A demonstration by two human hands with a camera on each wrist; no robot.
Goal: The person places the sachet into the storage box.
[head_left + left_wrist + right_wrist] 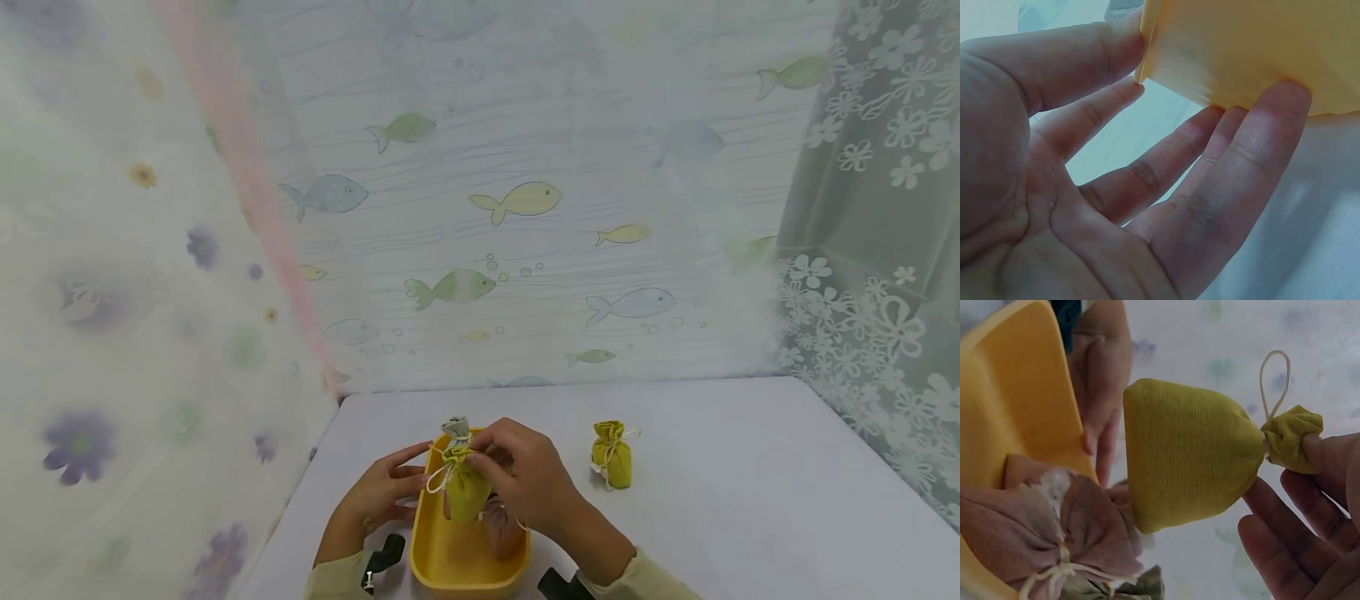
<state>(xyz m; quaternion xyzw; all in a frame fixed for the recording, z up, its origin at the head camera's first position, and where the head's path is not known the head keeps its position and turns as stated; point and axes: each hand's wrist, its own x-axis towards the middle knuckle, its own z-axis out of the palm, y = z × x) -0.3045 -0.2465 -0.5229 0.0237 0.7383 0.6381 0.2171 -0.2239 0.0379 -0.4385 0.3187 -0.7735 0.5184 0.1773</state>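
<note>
My right hand (528, 475) pinches a yellow-green drawstring pouch (467, 493) by its gathered neck and holds it over a yellow plastic tub (433, 560). The pouch (1191, 450) is plump, with a pale cord loop at its neck. My left hand (381, 492) touches the tub's left side, its fingertips against the outer wall (1241, 56). A pinkish-brown pouch (504, 529) lies in the tub, its pale cord tied in a bow, partly hidden by the right hand. At the tub's far end shows the top of a grey-green pouch (455, 427).
Another yellow-green drawstring pouch (612, 455) stands on the white table (720, 483), right of the tub. Behind the table hangs a fish-print curtain (525, 275), with a flowered curtain (135, 333) along the left and a lace-patterned one (885, 275) at the right.
</note>
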